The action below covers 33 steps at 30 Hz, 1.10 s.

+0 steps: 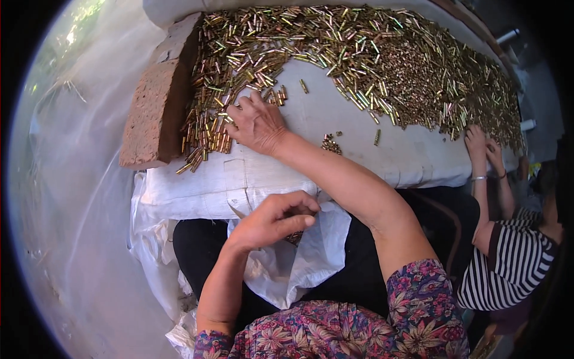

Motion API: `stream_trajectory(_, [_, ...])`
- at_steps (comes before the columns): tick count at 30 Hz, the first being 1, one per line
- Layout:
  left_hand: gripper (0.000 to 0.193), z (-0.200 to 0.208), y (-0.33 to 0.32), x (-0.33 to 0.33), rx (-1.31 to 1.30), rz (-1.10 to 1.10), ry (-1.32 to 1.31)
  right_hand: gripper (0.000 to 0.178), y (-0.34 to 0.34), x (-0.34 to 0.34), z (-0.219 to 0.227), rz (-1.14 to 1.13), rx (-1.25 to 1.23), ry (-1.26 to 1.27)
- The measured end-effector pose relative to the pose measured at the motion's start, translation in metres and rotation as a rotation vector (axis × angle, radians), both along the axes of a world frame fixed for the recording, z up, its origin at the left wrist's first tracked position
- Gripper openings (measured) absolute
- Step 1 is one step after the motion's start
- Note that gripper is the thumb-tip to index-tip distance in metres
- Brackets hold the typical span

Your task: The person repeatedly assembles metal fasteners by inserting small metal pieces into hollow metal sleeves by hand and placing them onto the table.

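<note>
Many small gold-coloured metal sleeves [209, 140] lie beside the brick at the left of the work surface. My right hand [257, 124] reaches across my left one into them, its fingers bent and its thumb and forefinger closing round a sleeve; its fingertips are partly hidden. A few sleeves [278, 96] stick out past its knuckles. Lower down, my left hand [272, 220] hovers over a white plastic bag [326, 236] in my lap, fingers curled and thumb apart, with nothing visible between them. Small dark metal pieces [294, 237] show in the bag below the thumb.
Red bricks [152, 113] edge the left side. The main heap of metal parts [359, 54] curves along the back to the right. A small cluster of parts [330, 144] and a lone sleeve [377, 137] lie nearer. At right, a co-worker's hands [481, 143] touch the heap.
</note>
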State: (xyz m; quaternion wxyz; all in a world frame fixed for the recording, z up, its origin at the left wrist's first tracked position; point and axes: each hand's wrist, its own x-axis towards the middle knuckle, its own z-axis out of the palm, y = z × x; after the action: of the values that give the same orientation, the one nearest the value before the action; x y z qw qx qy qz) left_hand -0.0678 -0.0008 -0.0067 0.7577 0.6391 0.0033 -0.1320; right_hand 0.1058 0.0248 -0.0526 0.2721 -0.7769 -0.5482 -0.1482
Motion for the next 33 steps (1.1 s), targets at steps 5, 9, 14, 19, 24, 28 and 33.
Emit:
stream_trajectory(5, [0.027,0.006,0.015,-0.005,-0.028,0.146,0.023,0.022,-0.011,0.013,0.001,-0.032,0.027,-0.046])
stream_trajectory(9, [0.027,0.004,0.016,-0.007,-0.046,0.167,0.008,0.02,-0.017,0.035,0.0,-0.087,0.013,-0.112])
stream_trajectory(14, [0.025,0.004,0.011,-0.005,-0.057,0.148,0.03,0.027,-0.035,0.075,-0.007,-0.243,-0.059,-0.061])
stream_trajectory(19, [0.023,0.003,0.02,-0.005,0.002,0.202,0.046,0.032,-0.06,0.09,0.002,-0.177,-0.141,-0.008])
stream_trajectory(24, [0.015,0.0,0.016,0.022,0.407,0.417,-0.064,0.032,-0.096,0.098,0.007,-0.159,-0.187,0.015])
stream_trajectory(28, [0.014,-0.008,0.013,0.056,0.745,0.44,-0.323,0.033,-0.121,0.087,0.022,-0.218,-0.184,0.045])
stream_trajectory(33, [0.011,-0.017,0.008,0.093,0.944,0.393,-0.425,0.036,-0.144,0.079,0.035,-0.266,-0.368,0.084])
